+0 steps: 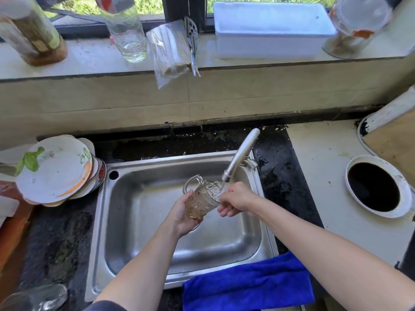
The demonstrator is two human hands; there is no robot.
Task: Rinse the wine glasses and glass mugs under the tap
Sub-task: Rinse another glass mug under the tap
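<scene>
Two bare hands meet over the steel sink (139,254) at the centre of the frame, both on one patterned glass mug (202,198). The left hand (183,215) cups the mug's base and lower wall from below, fingers wrapped around it. The right hand (235,199) grips the mug at its rim, on the side nearest the tap (241,153). The mug is tilted, mouth toward the upper right, directly beneath the spout, with its handle pointing to the upper left; a thin stream of water runs into it. A stack of painted plates (55,169) sits at the left of the frame beside the sink. A blue cloth (247,283) hangs over the sink's lower right edge. Another piece of clear glassware (38,297) lies blurred in the lower left corner. On the windowsill at the top stand a clear bottle (126,30) and a white tub (271,30).
</scene>
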